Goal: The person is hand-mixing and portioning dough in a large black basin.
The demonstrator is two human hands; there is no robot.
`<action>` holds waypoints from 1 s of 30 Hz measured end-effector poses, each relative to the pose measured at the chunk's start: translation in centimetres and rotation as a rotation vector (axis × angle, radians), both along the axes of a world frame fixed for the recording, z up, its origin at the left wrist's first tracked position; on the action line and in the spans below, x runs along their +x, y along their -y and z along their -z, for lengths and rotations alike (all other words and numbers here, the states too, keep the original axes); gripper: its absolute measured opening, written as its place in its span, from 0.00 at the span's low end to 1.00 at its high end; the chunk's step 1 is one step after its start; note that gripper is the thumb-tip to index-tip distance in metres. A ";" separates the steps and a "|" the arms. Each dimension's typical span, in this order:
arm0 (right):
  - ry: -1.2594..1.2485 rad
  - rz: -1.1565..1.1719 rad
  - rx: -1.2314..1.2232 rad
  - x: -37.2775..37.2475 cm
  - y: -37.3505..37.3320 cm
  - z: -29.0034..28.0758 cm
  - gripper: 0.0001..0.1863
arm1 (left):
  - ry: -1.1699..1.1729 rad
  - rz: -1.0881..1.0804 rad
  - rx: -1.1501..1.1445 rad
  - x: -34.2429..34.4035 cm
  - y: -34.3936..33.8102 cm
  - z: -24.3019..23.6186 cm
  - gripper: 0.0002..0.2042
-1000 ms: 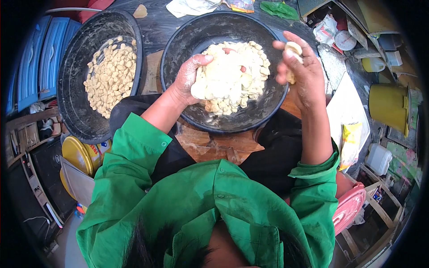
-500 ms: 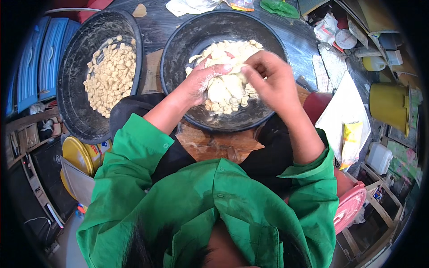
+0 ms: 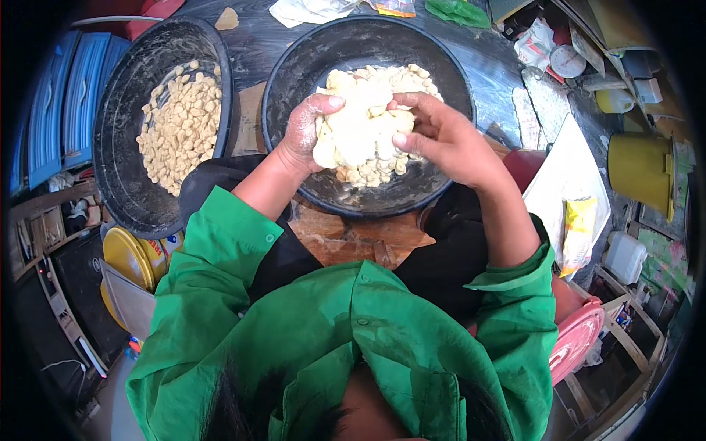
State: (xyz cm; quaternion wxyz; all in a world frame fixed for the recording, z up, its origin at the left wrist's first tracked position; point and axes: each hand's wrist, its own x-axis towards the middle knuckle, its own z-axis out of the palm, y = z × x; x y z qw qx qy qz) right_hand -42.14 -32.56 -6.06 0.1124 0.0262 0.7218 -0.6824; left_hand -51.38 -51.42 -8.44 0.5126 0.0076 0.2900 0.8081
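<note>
Over the round black basin [image 3: 288,70] in front of me, a soft, pale, floury lump of dough [image 3: 357,132] sits between my hands. Its left side rests in my left hand [image 3: 300,136], thumb on top and fingers hidden beneath. On the right, my right hand [image 3: 447,140] curls its thumb and fingers against the same lump. Both hands are dusted with flour. Small pale dough pieces [image 3: 368,175] lie in the basin below, partly covered by the lump. Bright light washes out the lump's surface.
At the left, a second black basin [image 3: 118,165] holds many small tan pieces [image 3: 180,125]. A yellow lidded bucket [image 3: 126,253] stands below it. At the right are a white sheet [image 3: 570,184] with a yellow packet [image 3: 579,231], a pink lid [image 3: 577,342] and a yellow bucket [image 3: 640,173].
My hands have spread apart, the left one shifting left. My right fingers have gone from a close pinch near the left thumb to curling against the lump's right side. More of the lump shows.
</note>
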 end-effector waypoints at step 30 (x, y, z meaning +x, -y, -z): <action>-0.432 -0.010 0.540 0.1 1.5 -0.9 0.17 | -0.192 -0.058 -0.087 0.4 -0.7 1.6 0.25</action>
